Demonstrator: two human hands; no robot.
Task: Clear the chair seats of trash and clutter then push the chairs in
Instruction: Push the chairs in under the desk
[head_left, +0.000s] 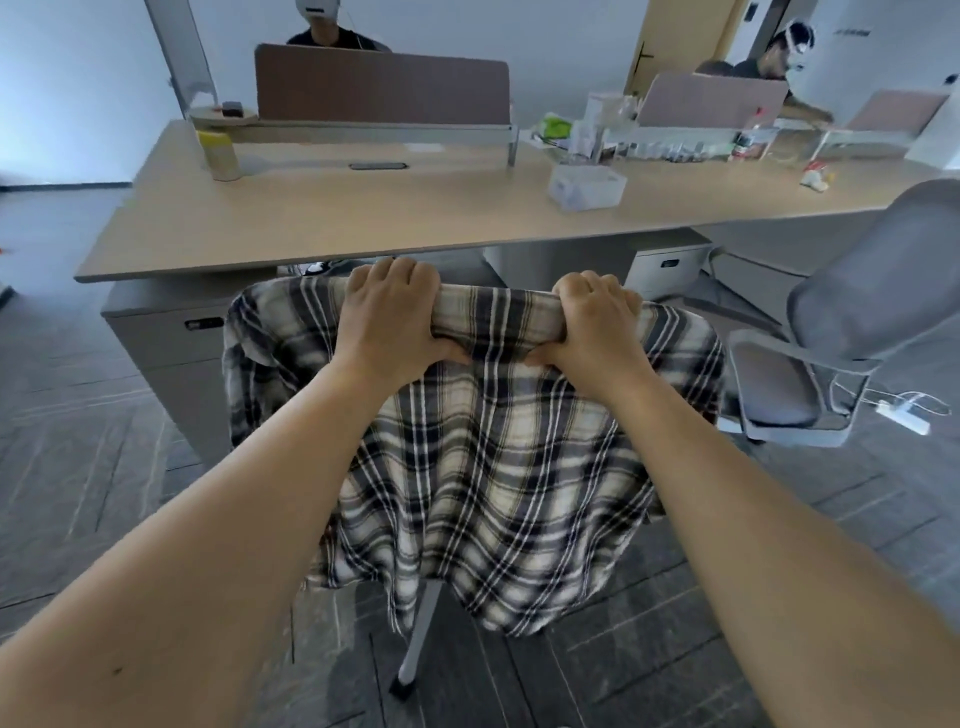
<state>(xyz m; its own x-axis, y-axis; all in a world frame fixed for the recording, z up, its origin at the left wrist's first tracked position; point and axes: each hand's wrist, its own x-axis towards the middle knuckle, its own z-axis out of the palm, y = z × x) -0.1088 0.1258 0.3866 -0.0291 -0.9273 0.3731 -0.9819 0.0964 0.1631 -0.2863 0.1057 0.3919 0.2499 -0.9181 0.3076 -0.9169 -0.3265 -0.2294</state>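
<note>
Chair (415, 639), its back draped in a plaid shirt (488, 467), stands just short of the surface's near edge (291, 260), its top rail running parallel to that edge. Left hand (389, 317) and right hand (597, 322) each have a grip clenched over the rail through the cloth, side by side, equally near. Straight ahead lies the gap under the surface; a second chair (841, 322) waits off to the right.

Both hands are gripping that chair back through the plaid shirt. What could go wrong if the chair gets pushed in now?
The plaid shirt is loose under the left hand and right hand, so the grip may slip. Its hem hangs near the chair leg and could snag. The chair back might bump the desk edge.
</note>
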